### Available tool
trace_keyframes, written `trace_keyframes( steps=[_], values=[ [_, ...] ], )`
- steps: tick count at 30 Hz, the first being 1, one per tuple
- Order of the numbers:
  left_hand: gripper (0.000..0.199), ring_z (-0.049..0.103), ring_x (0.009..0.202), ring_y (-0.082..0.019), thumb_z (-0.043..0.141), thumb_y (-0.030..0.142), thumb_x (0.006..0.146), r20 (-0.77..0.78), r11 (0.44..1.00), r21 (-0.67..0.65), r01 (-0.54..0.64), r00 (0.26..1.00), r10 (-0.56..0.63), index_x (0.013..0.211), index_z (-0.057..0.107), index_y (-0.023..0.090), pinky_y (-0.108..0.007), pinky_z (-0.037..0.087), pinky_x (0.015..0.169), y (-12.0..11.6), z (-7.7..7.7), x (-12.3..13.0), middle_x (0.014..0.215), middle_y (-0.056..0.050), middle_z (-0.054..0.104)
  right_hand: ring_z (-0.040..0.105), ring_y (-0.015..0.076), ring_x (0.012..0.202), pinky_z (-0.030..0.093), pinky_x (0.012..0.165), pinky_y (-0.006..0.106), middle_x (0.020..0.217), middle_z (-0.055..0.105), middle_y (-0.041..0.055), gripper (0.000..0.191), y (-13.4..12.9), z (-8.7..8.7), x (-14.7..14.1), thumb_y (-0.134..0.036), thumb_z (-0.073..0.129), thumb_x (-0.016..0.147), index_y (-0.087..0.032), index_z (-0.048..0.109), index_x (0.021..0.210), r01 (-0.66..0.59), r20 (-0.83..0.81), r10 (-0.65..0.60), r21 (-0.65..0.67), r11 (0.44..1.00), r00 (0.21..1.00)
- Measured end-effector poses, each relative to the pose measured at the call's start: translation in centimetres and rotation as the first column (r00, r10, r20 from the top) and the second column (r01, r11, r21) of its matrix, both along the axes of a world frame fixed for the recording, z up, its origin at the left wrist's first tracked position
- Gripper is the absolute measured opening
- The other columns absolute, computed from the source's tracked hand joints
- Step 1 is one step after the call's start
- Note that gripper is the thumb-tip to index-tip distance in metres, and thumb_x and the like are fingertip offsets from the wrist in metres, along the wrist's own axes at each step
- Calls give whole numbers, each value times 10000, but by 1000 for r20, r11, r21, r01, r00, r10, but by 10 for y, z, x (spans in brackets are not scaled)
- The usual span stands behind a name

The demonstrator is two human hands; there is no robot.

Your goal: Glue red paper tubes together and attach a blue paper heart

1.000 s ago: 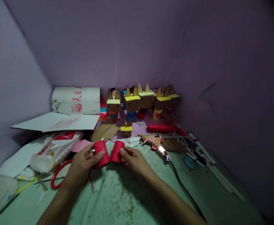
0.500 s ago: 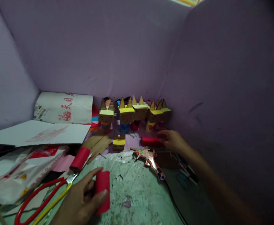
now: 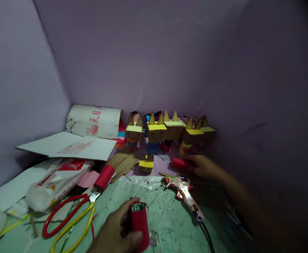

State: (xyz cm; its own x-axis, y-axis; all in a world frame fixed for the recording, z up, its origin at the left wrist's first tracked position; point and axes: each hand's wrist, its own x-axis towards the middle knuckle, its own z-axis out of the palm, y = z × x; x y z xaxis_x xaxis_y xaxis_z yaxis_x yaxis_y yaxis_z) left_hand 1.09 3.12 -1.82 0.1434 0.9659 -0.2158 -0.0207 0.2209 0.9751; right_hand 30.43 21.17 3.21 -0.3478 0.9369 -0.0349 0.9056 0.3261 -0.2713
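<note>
In my left hand [image 3: 117, 230] is a red paper-covered tube [image 3: 140, 228], held between thumb and fingers near the front of the table. Its open upper end faces me and shows a green and white inside. My right hand [image 3: 205, 167] reaches to the back right, its fingers closed on the end of a second red tube [image 3: 180, 163] lying on its side. A third red tube [image 3: 104, 178] rests across the blades of the red-and-yellow-handled scissors [image 3: 72, 225] on the left. Just in front of my right hand lies a patterned glue gun [image 3: 187, 196] with a black cord.
Several cardboard figures with pointed ears [image 3: 156, 133] stand along the back wall. A small cardboard head [image 3: 146, 165] sits before them. White cardboard [image 3: 75, 146] and a plastic packet [image 3: 56, 184] are piled on the left. Brown cardboard [image 3: 123, 161] lies between.
The view has swung left, so everything sits further right. The tube in my left hand has tipped, and its open end now shows. My right hand stays at the second tube.
</note>
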Motion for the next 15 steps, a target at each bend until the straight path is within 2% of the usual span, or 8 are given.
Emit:
trace_keyframes(
  steps=[3, 6, 8, 9, 11, 12, 14, 15],
  values=[
    [640, 603, 938, -284, 772, 435, 590, 214, 996, -54, -72, 973, 82, 1146, 592, 174, -351, 470, 792, 8, 1, -7, 962, -83, 685, 651, 251, 870, 434, 718, 263, 959, 728, 101, 377, 2, 3, -5, -96, 581, 683, -194, 693, 1029, -35, 0, 35, -5, 999, 999],
    [602, 586, 1019, -280, 808, 358, 583, 335, 983, -122, -137, 927, 170, 1125, 615, 180, -354, 455, 856, 14, 1, -13, 1003, -84, 686, 642, 259, 900, 439, 752, 282, 975, 718, 105, 330, -8, 11, -16, -128, 579, 708, -202, 700, 1006, -61, -18, 61, -10, 998, 998],
    [625, 588, 1038, -286, 811, 324, 593, 386, 984, -133, -117, 908, 161, 1163, 598, 180, -361, 452, 867, 14, 1, -15, 1048, -97, 681, 622, 278, 960, 448, 797, 318, 1030, 701, 110, 310, -27, 19, -28, -171, 595, 723, -212, 698, 1011, -49, -152, 47, -10, 999, 987],
    [637, 592, 1038, -288, 806, 313, 607, 407, 987, -125, -99, 902, 142, 1188, 583, 178, -361, 454, 865, 14, 2, -16, 1073, -107, 676, 606, 290, 1003, 453, 823, 345, 1079, 684, 111, 314, -41, 22, -35, -212, 603, 738, -224, 686, 1041, -41, -282, 30, -35, 999, 959],
    [668, 611, 1004, -281, 779, 307, 654, 435, 993, -102, -61, 895, 100, 1258, 527, 173, -359, 462, 852, 11, 7, -15, 1090, -126, 672, 594, 297, 1038, 471, 846, 398, 1140, 657, 112, 336, -73, 23, -53, -332, 583, 789, -247, 650, 1106, -56, -597, -61, -176, 983, 800],
    [697, 622, 976, -279, 769, 313, 668, 443, 995, -92, -37, 893, 74, 1292, 494, 170, -361, 466, 843, 9, 10, -15, 1073, -132, 677, 601, 296, 1032, 481, 844, 413, 1144, 653, 114, 364, -91, 20, -64, -394, 597, 785, -252, 639, 1117, -115, -701, -135, -297, 948, 700],
    [753, 626, 961, -280, 757, 333, 683, 453, 997, -76, 18, 891, 18, 1343, 435, 167, -372, 462, 853, 6, 15, -14, 1060, -138, 680, 584, 282, 1070, 477, 874, 408, 1191, 623, 116, 456, -121, 9, -89, -432, 665, 738, -253, 608, 1154, -258, -802, -258, -449, 856, 539],
    [767, 616, 987, -284, 751, 339, 688, 457, 996, -75, 55, 889, -14, 1359, 418, 172, -378, 450, 875, 5, 16, -13, 1087, -139, 670, 580, 276, 1075, 481, 869, 405, 1196, 617, 116, 524, -133, 1, -100, -450, 693, 709, -259, 581, 1183, -273, -824, -330, -485, 831, 460]
  ],
)
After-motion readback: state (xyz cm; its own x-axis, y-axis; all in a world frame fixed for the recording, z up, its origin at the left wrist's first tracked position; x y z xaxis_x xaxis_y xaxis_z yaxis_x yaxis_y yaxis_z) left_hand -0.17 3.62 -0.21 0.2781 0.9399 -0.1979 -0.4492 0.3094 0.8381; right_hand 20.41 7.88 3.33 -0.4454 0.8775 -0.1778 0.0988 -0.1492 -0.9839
